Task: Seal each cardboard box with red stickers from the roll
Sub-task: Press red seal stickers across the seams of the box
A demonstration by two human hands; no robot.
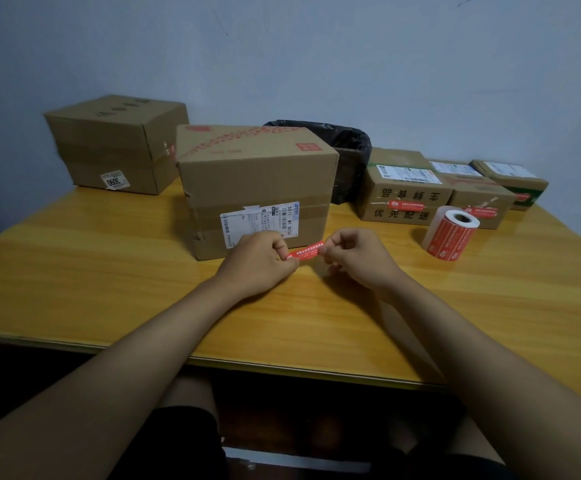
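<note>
Both hands, left hand [260, 256] and right hand [353, 252], pinch 1 red sticker [305, 252] taut before the big box [258, 188]. Slack could let it fold, stick to itself, or land crooked.

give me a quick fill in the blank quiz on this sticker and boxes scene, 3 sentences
1. Both hands, the left hand and the right hand, pinch one ____ sticker between them.
2. The sticker roll stands on the table to the ____ of the big box.
3. The bin behind the big box is lined with a ____ bag.

Missing words: red; right; black
</note>
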